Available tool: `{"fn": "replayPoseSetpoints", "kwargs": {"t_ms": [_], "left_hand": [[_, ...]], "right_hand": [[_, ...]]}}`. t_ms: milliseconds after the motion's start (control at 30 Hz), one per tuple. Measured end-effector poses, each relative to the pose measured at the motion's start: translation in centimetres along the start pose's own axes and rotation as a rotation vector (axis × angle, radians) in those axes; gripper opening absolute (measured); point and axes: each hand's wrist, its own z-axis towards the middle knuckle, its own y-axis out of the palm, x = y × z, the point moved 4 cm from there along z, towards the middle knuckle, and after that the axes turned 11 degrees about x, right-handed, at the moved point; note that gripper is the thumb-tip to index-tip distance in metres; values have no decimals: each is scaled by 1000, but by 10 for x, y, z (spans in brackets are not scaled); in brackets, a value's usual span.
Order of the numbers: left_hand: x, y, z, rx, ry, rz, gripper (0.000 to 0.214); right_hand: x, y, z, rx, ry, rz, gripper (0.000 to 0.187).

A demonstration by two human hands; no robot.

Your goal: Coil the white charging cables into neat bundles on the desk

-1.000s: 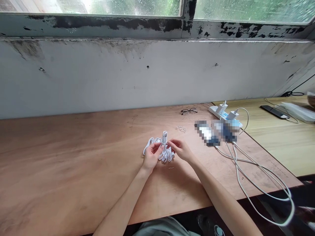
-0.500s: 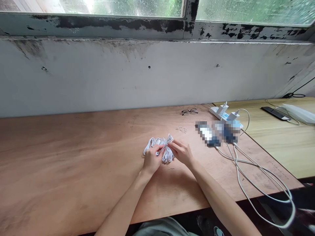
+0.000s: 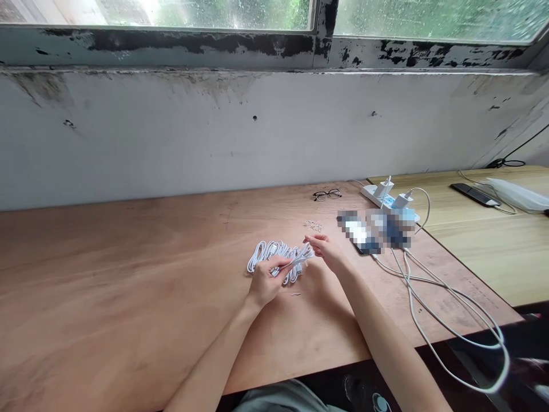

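My left hand (image 3: 266,280) is closed on a folded bundle of white cable (image 3: 302,256), its looped end pointing right. At that end my right hand (image 3: 326,250) has thumb and fingers drawn together. Whatever they pinch, if anything, is too small to make out. More coiled white cables (image 3: 268,250) lie on the table behind and beneath the held bundle, partly covered by my left hand. A small heap of thin short ties (image 3: 313,226) lies beyond my right hand, and a single tie (image 3: 295,294) rests nearer to me.
Eyeglasses (image 3: 327,195) lie toward the wall. On the right are a blurred phone (image 3: 358,232), a white power strip (image 3: 373,194) with chargers, and long white cords (image 3: 433,306) hanging past the table edge. A black phone (image 3: 474,194) lies on the lighter table.
The held bundle has swung from pointing upward to pointing right. My right hand has moved off the bundle's middle, outward to its looped end. The view has shifted slightly.
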Motion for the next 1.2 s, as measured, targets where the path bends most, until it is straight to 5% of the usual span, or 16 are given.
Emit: {"fn": "replayPoseSetpoints", "kwargs": {"t_ms": [133,300,600,700,833,900,1067,1200], "left_hand": [[-3,4,-2,152,-75,3,20],[-3,26,-3,72,-7,173,17],[2,56,2,-172,25,660,21],[11,51,1,-201,85,617,24],[14,22,12,-84,167,538,25],[6,0,21,11,156,609,26],[-26,-38,31,-10,105,889,41],[-39,-43,25,-101,69,918,39]], "right_hand": [[6,-13,13,235,-130,9,44],[11,-33,24,510,-282,-51,45],[25,-28,29,361,-380,-467,21],[18,-25,24,350,-456,-597,20],[-3,-28,9,451,-497,-734,24],[-8,-27,1,353,-390,-798,32],[3,-2,-28,-257,9,-692,40],[-4,14,-32,-196,-134,-760,23]]}}
